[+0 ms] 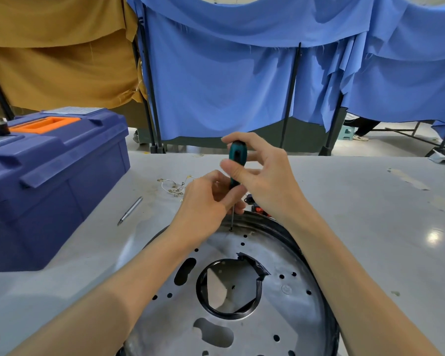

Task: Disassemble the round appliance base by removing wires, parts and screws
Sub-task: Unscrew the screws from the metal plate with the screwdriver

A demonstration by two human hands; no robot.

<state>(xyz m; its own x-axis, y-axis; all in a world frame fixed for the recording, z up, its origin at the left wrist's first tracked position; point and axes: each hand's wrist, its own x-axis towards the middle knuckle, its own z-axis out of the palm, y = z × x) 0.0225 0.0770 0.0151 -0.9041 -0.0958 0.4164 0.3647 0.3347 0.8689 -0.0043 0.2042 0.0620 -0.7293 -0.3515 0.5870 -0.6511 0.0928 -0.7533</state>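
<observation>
Fingers (233,168) round the upright screwdriver (237,155) — round base (280,253) just below

Base (288,317) btm cut off; screw (231,229) indistinct.

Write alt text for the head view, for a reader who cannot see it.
The right hand grips the handle of a teal screwdriver while the left hand steadies its shaft, the tip on a screw near the far rim of the round appliance base. Some wires, a metal rod and a blue toolbox lie on the grey table.
</observation>
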